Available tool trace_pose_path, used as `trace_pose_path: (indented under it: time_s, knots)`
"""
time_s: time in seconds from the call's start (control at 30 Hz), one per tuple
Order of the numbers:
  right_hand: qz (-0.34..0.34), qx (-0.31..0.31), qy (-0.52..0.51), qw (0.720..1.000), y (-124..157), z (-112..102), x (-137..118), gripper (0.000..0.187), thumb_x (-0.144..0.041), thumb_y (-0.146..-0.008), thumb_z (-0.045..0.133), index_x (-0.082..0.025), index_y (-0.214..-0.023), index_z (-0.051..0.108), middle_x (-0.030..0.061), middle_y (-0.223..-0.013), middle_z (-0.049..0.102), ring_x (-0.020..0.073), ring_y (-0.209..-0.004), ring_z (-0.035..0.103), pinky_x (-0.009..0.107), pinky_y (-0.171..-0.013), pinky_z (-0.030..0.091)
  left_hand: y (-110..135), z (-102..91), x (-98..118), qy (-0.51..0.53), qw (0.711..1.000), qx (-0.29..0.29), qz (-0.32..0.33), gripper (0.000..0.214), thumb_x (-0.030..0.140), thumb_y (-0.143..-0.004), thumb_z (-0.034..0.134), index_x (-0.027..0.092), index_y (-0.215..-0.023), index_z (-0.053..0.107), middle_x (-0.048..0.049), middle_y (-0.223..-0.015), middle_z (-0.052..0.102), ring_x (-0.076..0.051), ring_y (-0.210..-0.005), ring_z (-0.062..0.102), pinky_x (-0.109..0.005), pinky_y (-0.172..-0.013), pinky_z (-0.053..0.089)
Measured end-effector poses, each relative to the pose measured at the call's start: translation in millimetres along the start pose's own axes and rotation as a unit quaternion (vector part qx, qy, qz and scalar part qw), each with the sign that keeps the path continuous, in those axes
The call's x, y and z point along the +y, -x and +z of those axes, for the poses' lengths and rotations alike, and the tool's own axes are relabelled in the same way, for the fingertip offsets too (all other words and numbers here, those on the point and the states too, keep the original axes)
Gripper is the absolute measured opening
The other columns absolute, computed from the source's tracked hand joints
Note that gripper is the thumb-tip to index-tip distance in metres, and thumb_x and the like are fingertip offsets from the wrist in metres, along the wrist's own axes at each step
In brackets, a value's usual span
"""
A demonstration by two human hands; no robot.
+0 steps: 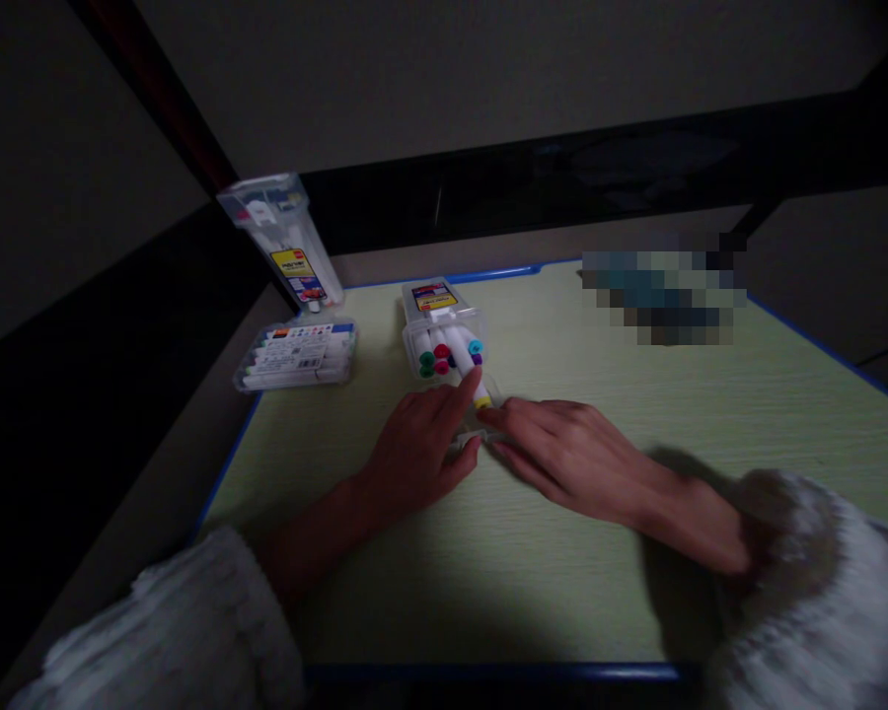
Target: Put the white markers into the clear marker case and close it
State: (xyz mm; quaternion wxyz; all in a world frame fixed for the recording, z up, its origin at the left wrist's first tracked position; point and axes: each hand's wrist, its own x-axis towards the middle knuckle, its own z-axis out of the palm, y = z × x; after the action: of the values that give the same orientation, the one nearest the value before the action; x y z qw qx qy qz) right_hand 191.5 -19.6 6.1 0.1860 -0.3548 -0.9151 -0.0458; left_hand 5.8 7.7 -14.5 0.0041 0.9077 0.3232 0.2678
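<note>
A clear plastic marker case lies open on the pale green table, with several white markers with coloured caps inside. One marker with a yellow tip sticks out of its mouth. My left hand rests at the case's open end, forefinger stretched onto that marker, thumb underneath. My right hand lies beside it, fingers stretched toward the same marker and the case's clear lid.
A second closed marker case lies flat at the table's left edge. A third case stands tilted against the dark wall behind it. A blurred patch sits at the far right of the table.
</note>
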Motion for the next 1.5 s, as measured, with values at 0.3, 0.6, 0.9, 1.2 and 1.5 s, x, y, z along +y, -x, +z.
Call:
trace_pose_path:
  time_s: [0.3,0.6,0.9,1.2,1.5]
  knots:
    - [0.0,0.002,0.007,1.0,-0.2,0.6,-0.4,0.023,-0.017,-0.088,0.032,-0.011,-0.099,0.052,0.004,-0.072,0.055,0.0149,-0.061,0.052,0.026,-0.056,0.04,0.0,0.5,-1.4,-0.003,1.0,-0.004,0.01,0.061,0.024,-0.082,0.043,0.012,-0.135,0.017,-0.0117,-0.099,0.056,-0.024,-0.09,0.054,-0.038,-0.077,0.045]
    - [0.009,-0.021,0.006,1.0,0.0,-0.3,-0.6,0.024,-0.017,-0.088,0.032,-0.012,-0.103,0.05,0.004,-0.075,0.056,0.0145,-0.062,0.052,0.026,-0.057,0.041,0.1,0.6,-1.2,-0.001,1.0,-0.014,0.003,0.065,0.023,-0.08,0.047,0.013,-0.136,0.014,-0.0115,-0.102,0.056,-0.023,-0.092,0.053,-0.038,-0.08,0.045]
    - [0.003,-0.015,-0.002,1.0,-0.1,-0.5,-1.0,0.03,-0.015,-0.087,0.031,-0.01,-0.112,0.048,0.0055,-0.077,0.056,0.0163,-0.065,0.054,0.028,-0.059,0.044,0.0,1.3,-0.5,-0.005,1.0,-0.012,0.001,0.067,0.023,-0.08,0.048,0.012,-0.137,0.013,-0.0123,-0.104,0.056,-0.024,-0.094,0.054,-0.039,-0.08,0.045]
    - [0.024,-0.012,-0.02,0.999,1.4,0.9,-0.5,0.026,-0.021,-0.089,0.031,-0.011,-0.106,0.048,0.0081,-0.083,0.061,0.0163,-0.067,0.057,0.029,-0.061,0.046,0.4,0.7,-0.5,-0.007,1.0,-0.01,0.003,0.07,0.023,-0.08,0.047,0.013,-0.137,0.008,-0.0124,-0.104,0.055,-0.025,-0.094,0.053,-0.039,-0.08,0.045]
    - [0.036,-0.009,-0.036,0.999,1.5,1.1,-0.6,0.03,-0.021,-0.089,0.032,-0.012,-0.116,0.042,0.0112,-0.095,0.063,0.0186,-0.075,0.061,0.032,-0.065,0.049,-0.6,-0.8,0.1,0.024,1.0,-0.011,-0.013,0.075,0.022,-0.078,0.05,0.015,-0.138,0.004,-0.0133,-0.108,0.054,-0.025,-0.093,0.053,-0.039,-0.079,0.045]
